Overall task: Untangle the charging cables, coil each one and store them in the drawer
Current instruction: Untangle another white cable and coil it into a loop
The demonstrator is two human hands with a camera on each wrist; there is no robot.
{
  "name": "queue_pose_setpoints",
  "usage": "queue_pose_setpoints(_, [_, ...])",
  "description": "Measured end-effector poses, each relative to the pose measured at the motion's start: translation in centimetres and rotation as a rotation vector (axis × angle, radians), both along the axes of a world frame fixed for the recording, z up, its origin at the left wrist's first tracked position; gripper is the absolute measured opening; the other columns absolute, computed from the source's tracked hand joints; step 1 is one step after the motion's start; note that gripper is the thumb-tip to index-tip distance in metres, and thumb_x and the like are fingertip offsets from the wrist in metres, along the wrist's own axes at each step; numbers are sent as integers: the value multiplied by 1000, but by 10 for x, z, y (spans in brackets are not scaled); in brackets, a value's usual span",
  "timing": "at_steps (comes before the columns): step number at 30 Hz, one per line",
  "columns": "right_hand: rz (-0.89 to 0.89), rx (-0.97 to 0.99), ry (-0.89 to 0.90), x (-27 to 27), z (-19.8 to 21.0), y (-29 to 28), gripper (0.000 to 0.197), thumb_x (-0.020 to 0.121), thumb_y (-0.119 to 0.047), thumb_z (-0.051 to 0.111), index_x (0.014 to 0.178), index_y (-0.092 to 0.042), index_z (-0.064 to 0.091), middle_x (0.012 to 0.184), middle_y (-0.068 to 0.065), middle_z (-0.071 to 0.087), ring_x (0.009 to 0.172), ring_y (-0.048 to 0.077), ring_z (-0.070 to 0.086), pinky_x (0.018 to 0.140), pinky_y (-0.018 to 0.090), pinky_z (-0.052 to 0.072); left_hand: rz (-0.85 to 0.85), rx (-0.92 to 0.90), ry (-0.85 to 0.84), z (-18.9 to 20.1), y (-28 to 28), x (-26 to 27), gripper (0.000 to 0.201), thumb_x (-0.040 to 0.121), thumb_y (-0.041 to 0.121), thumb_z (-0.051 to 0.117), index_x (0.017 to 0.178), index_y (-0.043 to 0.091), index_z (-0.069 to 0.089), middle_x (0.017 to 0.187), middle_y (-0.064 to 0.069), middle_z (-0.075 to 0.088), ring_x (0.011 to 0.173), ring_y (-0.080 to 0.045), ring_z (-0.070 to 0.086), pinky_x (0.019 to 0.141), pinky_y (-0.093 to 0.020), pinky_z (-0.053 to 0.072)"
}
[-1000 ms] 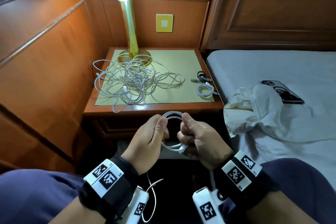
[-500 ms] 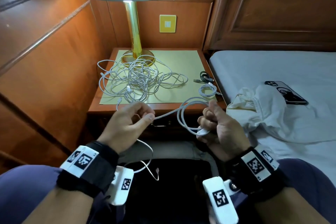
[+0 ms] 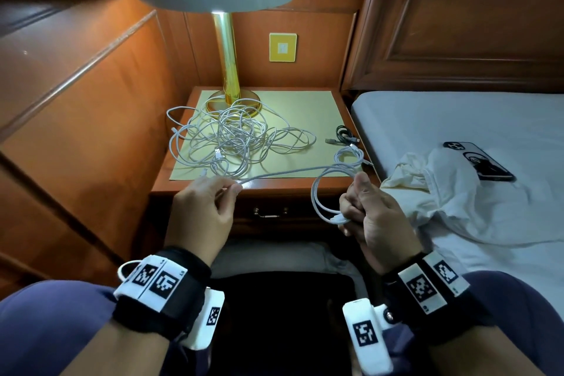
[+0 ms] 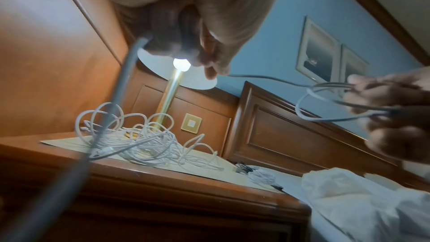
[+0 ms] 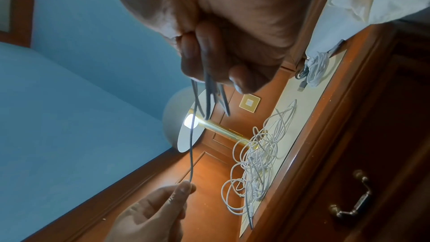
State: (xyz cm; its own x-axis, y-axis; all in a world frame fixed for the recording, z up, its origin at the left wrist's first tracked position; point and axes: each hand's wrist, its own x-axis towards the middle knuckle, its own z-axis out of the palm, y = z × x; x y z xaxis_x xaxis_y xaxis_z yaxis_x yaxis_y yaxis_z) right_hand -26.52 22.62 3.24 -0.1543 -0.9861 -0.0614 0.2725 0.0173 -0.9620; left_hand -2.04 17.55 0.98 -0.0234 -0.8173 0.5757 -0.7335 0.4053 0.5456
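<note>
A white charging cable (image 3: 290, 172) stretches between my hands in front of the nightstand. My right hand (image 3: 363, 210) grips its coiled loops (image 3: 320, 201) and the plug end. My left hand (image 3: 219, 192) pinches the free run of the same cable (image 5: 191, 154) between thumb and fingers, and its tail hangs below my wrist. A tangled heap of white cables (image 3: 235, 140) lies on the nightstand (image 3: 195, 189) by the lamp base. One coiled white cable (image 3: 349, 156) and one coiled black cable (image 3: 345, 134) lie at its right edge. The drawer (image 3: 271, 214) below is closed.
A gold lamp (image 3: 227, 70) with a white shade stands at the back of the nightstand. To the right is a bed (image 3: 457, 119) with a crumpled white cloth (image 3: 451, 192) and a phone (image 3: 479, 160). Wood panelling runs along the left wall.
My hands have moved apart: the left hand slid left along the cable, drawing a straight length out of the coil that the right hand still holds.
</note>
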Motion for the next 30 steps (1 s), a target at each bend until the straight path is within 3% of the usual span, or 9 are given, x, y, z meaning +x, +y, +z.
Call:
queue_pose_setpoints(3, [-80, -51, 9, -2, -1, -2, 46, 98, -46, 42, 62, -17, 39, 53, -1, 35, 48, 15, 25, 54, 33, 19, -170, 25, -97, -7, 5, -11, 28, 86, -9, 62, 106, 6, 75, 92, -8, 61, 80, -23, 62, 83, -16, 44])
queue_pose_setpoints(5, [-132, -96, 95, -6, -2, -2, 46, 100, -45, 41, 67, -12, 45, 54, 4, 44, 46, 17, 31, 52, 32, 23, -321, 35, -133, -8, 11, -19, 35, 86, -11, 55, 111, 5, 75, 93, -6, 55, 80, -20, 59, 82, -15, 46])
queue_pose_setpoints(10, [-141, -264, 575, -3, -10, 3, 44, 104, -36, 40, 73, -13, 60, 67, 6, 68, 43, 23, 44, 45, 23, 36, -622, 153, -74, -7, 26, -33, 40, 86, -6, 48, 109, 9, 77, 95, 0, 60, 81, -9, 64, 75, -14, 50])
queue_pose_setpoints(13, [-36, -266, 743, 3, -21, 3, 40, 99, -42, 44, 75, -18, 65, 71, -5, 72, 57, 8, 61, 58, 17, 43, -710, 201, 5, -2, 32, -38, 34, 86, -10, 54, 106, 9, 74, 96, 7, 62, 87, -5, 67, 80, -18, 53])
queue_pose_setpoints(16, [123, -184, 883, 7, -28, 1, 44, 100, -47, 44, 72, -20, 64, 68, -8, 71, 64, 5, 63, 65, 22, 45, -644, 174, 71, 4, 34, -39, 13, 89, 0, 69, 94, 13, 68, 89, 10, 65, 80, -7, 64, 75, -23, 52])
queue_pose_setpoints(20, [267, -83, 741, 15, -30, 1, 48, 103, -44, 45, 65, -18, 57, 49, -6, 54, 48, 7, 47, 56, 25, 40, -491, 124, 165, 2, 29, -36, 17, 86, 17, 79, 86, 15, 62, 81, 10, 59, 64, -10, 55, 63, -21, 46])
queue_pose_setpoints(23, [301, -8, 492, 21, -22, 1, 49, 105, -40, 43, 62, -18, 51, 46, -10, 40, 42, 4, 33, 46, 14, 30, -400, 122, 133, -6, 21, -31, 27, 84, 35, 79, 91, 15, 62, 85, 15, 53, 69, 2, 51, 67, -12, 40])
queue_pose_setpoints(26, [371, 88, 341, 24, -13, 5, 46, 106, -31, 38, 66, -10, 45, 49, -7, 34, 41, 4, 29, 42, 12, 26, -429, 178, 156, -9, 17, -29, 34, 83, 48, 75, 99, 20, 63, 93, 12, 55, 72, -1, 52, 69, -11, 40])
queue_pose_setpoints(30, [428, 143, 241, 21, -6, 8, 50, 104, -44, 40, 61, -18, 41, 51, -6, 29, 45, 8, 20, 43, 20, 18, -504, 282, 100, -5, 19, -29, 45, 78, 41, 81, 116, 26, 63, 109, 13, 58, 82, -10, 57, 74, -9, 44])
